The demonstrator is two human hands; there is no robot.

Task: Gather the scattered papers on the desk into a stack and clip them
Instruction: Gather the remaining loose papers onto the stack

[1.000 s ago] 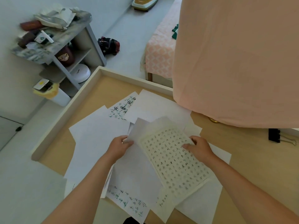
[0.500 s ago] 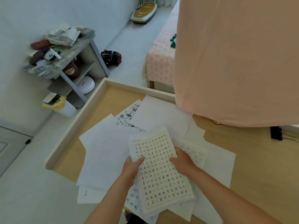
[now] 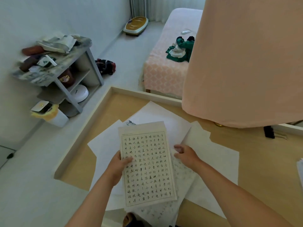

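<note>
Counted items. Hands: two, a left hand [image 3: 118,166] and a right hand [image 3: 186,154], near centre. Gridded sheet [image 3: 147,166] filled with inked characters: one, near centre. Loose white sheets [image 3: 213,158] on the one desk [image 3: 255,145]: at least five, their overlap hiding the exact number. Further paper pile [image 3: 300,171]: one, cut off by the right edge. Black binder clip [image 3: 268,131]: one, far right on the desk. Shelf unit [image 3: 94,68]: one, far left. Lined bin [image 3: 57,117]: one, beside it. Bed [image 3: 164,74]: one, far centre. Green bundle [image 3: 180,49]: one, on the bed. Pink cloth [image 3: 246,63]: one, far right. Dark bag [image 3: 105,66]: one, on the floor.
</note>
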